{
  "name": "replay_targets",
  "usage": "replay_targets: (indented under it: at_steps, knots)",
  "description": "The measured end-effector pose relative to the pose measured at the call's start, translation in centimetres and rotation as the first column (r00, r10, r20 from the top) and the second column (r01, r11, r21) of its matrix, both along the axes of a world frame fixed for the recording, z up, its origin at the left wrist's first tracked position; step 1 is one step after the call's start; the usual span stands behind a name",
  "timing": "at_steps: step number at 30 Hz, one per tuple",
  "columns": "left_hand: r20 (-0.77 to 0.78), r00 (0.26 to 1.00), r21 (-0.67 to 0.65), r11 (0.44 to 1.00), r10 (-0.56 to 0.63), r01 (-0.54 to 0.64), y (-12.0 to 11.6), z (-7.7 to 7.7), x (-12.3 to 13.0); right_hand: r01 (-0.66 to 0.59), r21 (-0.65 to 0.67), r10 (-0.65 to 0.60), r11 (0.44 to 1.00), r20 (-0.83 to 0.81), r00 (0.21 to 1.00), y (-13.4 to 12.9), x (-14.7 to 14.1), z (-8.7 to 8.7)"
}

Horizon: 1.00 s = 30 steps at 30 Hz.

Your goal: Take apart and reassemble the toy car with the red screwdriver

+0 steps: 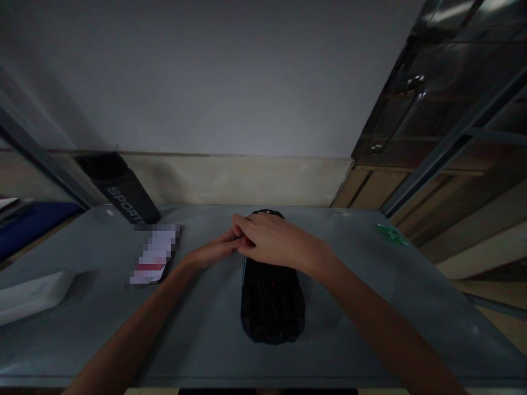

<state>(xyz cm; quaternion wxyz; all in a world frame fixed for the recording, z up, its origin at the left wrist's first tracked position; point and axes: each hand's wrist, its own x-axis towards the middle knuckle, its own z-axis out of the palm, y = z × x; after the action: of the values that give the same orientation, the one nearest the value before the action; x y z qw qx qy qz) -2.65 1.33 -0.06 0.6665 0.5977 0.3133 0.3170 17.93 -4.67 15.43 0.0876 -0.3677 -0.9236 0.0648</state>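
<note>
A black toy car, long and rounded at its ends, lies on the grey table with its length pointing away from me. My right hand lies across its far half with the fingers curled in at the car's left side. Coming in from the left, my left hand meets the right fingertips there, its fingers pressed together. What the fingertips pinch, if anything, is hidden between the hands. The far tip of the car shows just beyond my right hand.
On the grey table, a phone with a blurred screen lies to the left, before a dark bottle marked SPORT. A white object is at far left, a crumpled green piece at right. A wall stands behind.
</note>
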Motion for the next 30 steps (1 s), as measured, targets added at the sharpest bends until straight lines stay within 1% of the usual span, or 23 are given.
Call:
replay_targets:
  at_steps: [4, 7, 9, 11, 13, 15, 17, 21, 25, 28, 30]
  knots:
    - [-0.022, 1.0, -0.004, 1.0, 0.023, -0.023, -0.5, 0.8, 0.2, 0.056, 0.057, -0.058, 0.997, 0.044, 0.997, -0.1, -0.1, -0.1]
    - [-0.033, 0.999, -0.011, 0.999, 0.036, -0.036, -0.7, 1.1, 0.2, 0.031, 0.021, -0.032, 0.999, 0.051, 0.998, 0.0, 0.0, 0.0]
    - [-0.045, 0.998, -0.015, 0.999, 0.051, -0.052, -0.7, 1.0, 0.1, 0.003, -0.01, -0.003, 1.0, 0.036, 0.999, 0.0, 0.0, 0.0]
    - [-0.059, 0.996, -0.017, 0.998, 0.062, -0.063, -0.5, 0.7, 0.0, -0.017, -0.003, 0.017, 1.0, 0.017, 1.0, 0.0, -0.1, -0.1]
    - [-0.071, 0.995, -0.023, 0.997, 0.071, -0.073, -0.4, 0.4, 0.0, 0.002, 0.03, -0.003, 1.0, 0.019, 1.0, 0.0, -0.1, -0.2]
    - [-0.076, 0.994, -0.031, 0.996, 0.081, -0.084, -0.3, 0.2, 0.0, 0.045, 0.072, -0.048, 0.996, 0.044, 0.998, 0.0, -0.2, -0.3]
    - [-0.074, 0.994, -0.031, 0.996, 0.081, -0.083, -0.2, 0.2, 0.1, 0.065, 0.087, -0.07, 0.994, 0.061, 0.996, -0.1, -0.3, -0.3]
    - [-0.073, 0.995, 0.009, 0.998, 0.064, -0.064, -0.3, 0.4, 0.1, 0.026, 0.006, -0.026, 1.0, 0.034, 0.999, -0.2, 0.0, 0.2]
    - [-0.075, 0.995, 0.065, 0.996, 0.071, -0.066, -0.1, 0.5, 0.2, -0.034, -0.052, 0.03, 0.998, -0.059, 0.998, 0.2, 0.9, 0.3]
    - [-0.068, 0.996, 0.042, 0.998, 0.057, -0.055, -0.1, 0.4, 0.3, -0.111, -0.072, 0.1, 0.991, -0.134, 0.986, 0.7, 1.7, 0.2]
    - [-0.053, 0.998, 0.02, 0.999, 0.038, -0.037, -0.2, 0.4, 0.3, -0.136, -0.105, 0.119, 0.985, -0.152, 0.981, 1.0, 2.0, 0.3]
